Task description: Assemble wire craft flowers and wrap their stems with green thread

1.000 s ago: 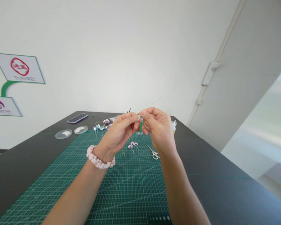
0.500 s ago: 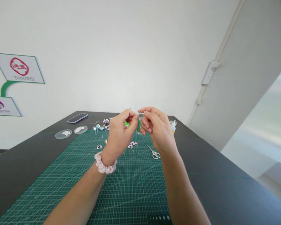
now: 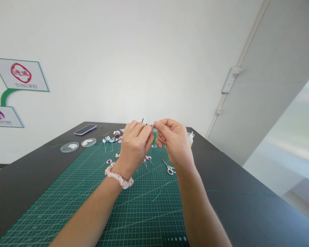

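Observation:
Above the far part of the green cutting mat, my two hands meet fingertip to fingertip. My left hand, with a pink scrunchie on its wrist, is closed with its back toward me. The fingers of my right hand are pinched together beside it. A tiny thin piece shows between the fingertips, too small to name. Just behind them stands a clear spool with green thread, partly covered. Small pink petal pieces on wires lie beneath my hands, and white-handled scissors lie near my right wrist.
At the back left are a phone and two shallow dishes holding white material. Blue wired leaf-like pieces and purple flowers lie farther back. A white glue bottle stands behind my right hand. Green thread lies on the mat.
My left hand has rolled over so its back faces me and its fingers are hidden more. My right fingertips have drawn closer together, against the left hand.

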The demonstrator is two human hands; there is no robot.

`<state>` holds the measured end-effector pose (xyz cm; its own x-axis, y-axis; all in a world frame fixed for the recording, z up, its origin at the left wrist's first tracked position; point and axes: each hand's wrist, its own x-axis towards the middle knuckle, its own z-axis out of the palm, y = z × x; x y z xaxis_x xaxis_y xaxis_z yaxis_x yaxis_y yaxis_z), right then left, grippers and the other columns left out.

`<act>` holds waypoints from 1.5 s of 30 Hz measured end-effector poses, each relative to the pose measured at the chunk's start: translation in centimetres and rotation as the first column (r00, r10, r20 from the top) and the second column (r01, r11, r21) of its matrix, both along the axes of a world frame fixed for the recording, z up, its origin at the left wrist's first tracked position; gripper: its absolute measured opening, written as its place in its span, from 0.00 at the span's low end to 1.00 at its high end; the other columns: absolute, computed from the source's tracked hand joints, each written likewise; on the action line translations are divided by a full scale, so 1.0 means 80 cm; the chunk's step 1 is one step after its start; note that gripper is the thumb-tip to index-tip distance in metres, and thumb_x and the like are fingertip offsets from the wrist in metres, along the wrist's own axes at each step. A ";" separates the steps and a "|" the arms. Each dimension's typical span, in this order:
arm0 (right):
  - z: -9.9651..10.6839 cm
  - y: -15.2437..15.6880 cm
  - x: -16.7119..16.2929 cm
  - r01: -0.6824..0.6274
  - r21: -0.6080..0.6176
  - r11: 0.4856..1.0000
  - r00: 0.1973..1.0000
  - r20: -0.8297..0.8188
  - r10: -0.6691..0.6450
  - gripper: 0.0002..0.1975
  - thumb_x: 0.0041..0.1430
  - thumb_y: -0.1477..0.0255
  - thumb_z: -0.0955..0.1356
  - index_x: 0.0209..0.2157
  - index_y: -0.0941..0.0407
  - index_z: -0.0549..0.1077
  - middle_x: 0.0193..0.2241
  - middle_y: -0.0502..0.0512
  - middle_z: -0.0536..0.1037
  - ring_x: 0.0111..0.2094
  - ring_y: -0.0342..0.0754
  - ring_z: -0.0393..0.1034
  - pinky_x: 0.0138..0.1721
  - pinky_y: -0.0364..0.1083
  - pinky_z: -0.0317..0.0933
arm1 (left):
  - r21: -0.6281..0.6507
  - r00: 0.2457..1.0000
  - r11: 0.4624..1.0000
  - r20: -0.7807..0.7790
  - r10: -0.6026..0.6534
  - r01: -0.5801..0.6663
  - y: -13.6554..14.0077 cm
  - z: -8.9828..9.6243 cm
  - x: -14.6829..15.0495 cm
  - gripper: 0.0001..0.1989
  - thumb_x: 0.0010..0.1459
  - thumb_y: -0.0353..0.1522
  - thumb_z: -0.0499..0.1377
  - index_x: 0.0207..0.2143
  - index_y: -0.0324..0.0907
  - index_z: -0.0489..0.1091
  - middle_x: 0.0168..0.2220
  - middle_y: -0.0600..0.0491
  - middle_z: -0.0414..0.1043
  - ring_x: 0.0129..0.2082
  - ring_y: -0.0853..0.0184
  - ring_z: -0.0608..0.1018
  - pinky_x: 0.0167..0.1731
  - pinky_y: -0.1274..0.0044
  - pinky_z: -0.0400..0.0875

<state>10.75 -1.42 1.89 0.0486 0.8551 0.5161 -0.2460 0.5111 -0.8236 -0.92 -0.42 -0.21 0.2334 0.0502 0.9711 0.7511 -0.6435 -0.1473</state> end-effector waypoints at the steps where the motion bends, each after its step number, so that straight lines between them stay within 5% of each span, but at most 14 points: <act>1: 0.000 0.000 0.000 0.008 0.000 1.000 1.000 0.002 -0.008 0.11 0.53 0.71 0.70 0.20 0.56 0.67 0.11 0.40 0.59 0.12 0.35 0.50 0.15 0.40 0.47 | 0.002 1.000 1.000 -0.008 0.000 0.000 0.000 0.000 0.000 0.12 0.62 0.25 0.52 0.25 0.43 0.63 0.23 0.53 0.65 0.26 0.66 0.63 0.29 0.72 0.60; 11: -0.003 0.003 0.003 0.047 0.012 0.999 0.999 0.013 -0.047 0.10 0.53 0.73 0.69 0.21 0.55 0.66 0.09 0.39 0.58 0.11 0.35 0.49 0.14 0.40 0.45 | -0.077 0.994 0.991 0.043 -0.103 0.106 0.001 -0.002 0.003 0.11 0.61 0.26 0.53 0.25 0.43 0.65 0.24 0.53 0.67 0.27 0.66 0.66 0.31 0.72 0.60; 14: -0.002 0.001 0.003 0.041 0.010 0.999 0.999 -0.003 -0.041 0.10 0.51 0.73 0.70 0.20 0.55 0.66 0.09 0.39 0.58 0.11 0.34 0.49 0.14 0.40 0.45 | -0.279 0.943 0.909 0.219 -0.252 0.308 -0.002 0.000 0.005 0.08 0.60 0.29 0.55 0.27 0.42 0.66 0.25 0.53 0.69 0.28 0.67 0.69 0.31 0.72 0.63; 16: 0.000 0.000 0.003 0.020 0.004 1.000 1.000 -0.015 -0.020 0.10 0.51 0.72 0.70 0.20 0.55 0.66 0.09 0.38 0.58 0.11 0.34 0.48 0.14 0.40 0.46 | -0.452 0.831 0.708 0.412 -0.373 0.542 -0.005 0.003 0.005 0.09 0.60 0.32 0.54 0.27 0.42 0.67 0.25 0.53 0.70 0.28 0.68 0.71 0.31 0.73 0.65; 20: 0.003 -0.004 0.002 -0.032 -0.009 0.999 0.999 -0.014 0.032 0.09 0.50 0.72 0.69 0.20 0.55 0.67 0.10 0.40 0.61 0.11 0.35 0.50 0.14 0.40 0.46 | -0.501 0.500 0.132 0.732 -0.464 0.855 -0.007 0.011 0.004 0.18 0.63 0.35 0.49 0.21 0.42 0.65 0.22 0.53 0.67 0.26 0.69 0.72 0.33 0.73 0.69; 22: 0.003 -0.004 0.003 -0.038 -0.010 0.999 0.999 -0.007 0.038 0.08 0.50 0.72 0.69 0.20 0.55 0.67 0.11 0.42 0.63 0.12 0.35 0.52 0.14 0.40 0.46 | -0.453 0.395 -0.028 0.804 -0.444 0.891 -0.008 0.014 0.003 0.17 0.61 0.34 0.51 0.20 0.42 0.65 0.22 0.53 0.66 0.26 0.69 0.73 0.34 0.73 0.70; 24: 0.002 -0.004 0.003 -0.036 -0.006 0.999 0.999 -0.005 0.036 0.08 0.50 0.73 0.69 0.21 0.56 0.68 0.12 0.43 0.65 0.12 0.34 0.52 0.14 0.40 0.46 | -0.414 0.342 -0.095 0.842 -0.417 0.905 -0.008 0.015 0.002 0.15 0.60 0.33 0.53 0.19 0.42 0.66 0.21 0.54 0.65 0.26 0.69 0.73 0.35 0.74 0.70; 27: 0.000 -0.002 0.004 -0.012 0.004 1.000 1.000 0.012 0.012 0.07 0.50 0.72 0.69 0.22 0.56 0.68 0.13 0.43 0.67 0.12 0.35 0.53 0.14 0.40 0.46 | -0.406 0.351 -0.064 0.850 -0.392 0.912 -0.009 0.015 0.002 0.14 0.58 0.33 0.55 0.19 0.42 0.66 0.20 0.55 0.63 0.25 0.70 0.71 0.33 0.75 0.69; 33: 0.000 -0.001 0.002 0.006 0.034 0.999 1.000 0.012 -0.006 0.10 0.52 0.70 0.69 0.21 0.55 0.67 0.12 0.41 0.61 0.12 0.35 0.51 0.14 0.40 0.47 | -0.456 0.519 0.248 0.753 -0.404 0.855 -0.012 0.015 0.005 0.12 0.57 0.33 0.56 0.20 0.42 0.66 0.19 0.57 0.63 0.23 0.73 0.66 0.28 0.77 0.64; 40: 0.002 -0.001 0.000 -0.072 0.017 0.997 0.997 -0.008 0.072 0.07 0.58 0.71 0.65 0.26 0.55 0.68 0.11 0.39 0.57 0.12 0.36 0.50 0.15 0.40 0.50 | -0.498 0.665 0.455 0.651 -0.366 0.738 -0.011 0.014 0.004 0.13 0.58 0.32 0.55 0.20 0.42 0.64 0.19 0.57 0.63 0.21 0.73 0.65 0.24 0.77 0.61; 45: 0.002 -0.001 0.001 -0.069 0.004 0.998 0.997 0.022 0.069 0.08 0.57 0.72 0.65 0.24 0.55 0.68 0.12 0.39 0.58 0.12 0.36 0.51 0.15 0.40 0.51 | -0.498 0.807 0.664 0.511 -0.295 0.558 -0.013 0.012 0.004 0.12 0.59 0.31 0.54 0.22 0.42 0.64 0.18 0.58 0.63 0.20 0.73 0.64 0.22 0.77 0.57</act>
<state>10.83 -1.50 2.03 -0.0216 0.8534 0.5209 -0.2627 0.4979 -0.8265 -0.57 -1.48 0.75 0.0295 0.6321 0.7743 0.2758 -0.7497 0.6015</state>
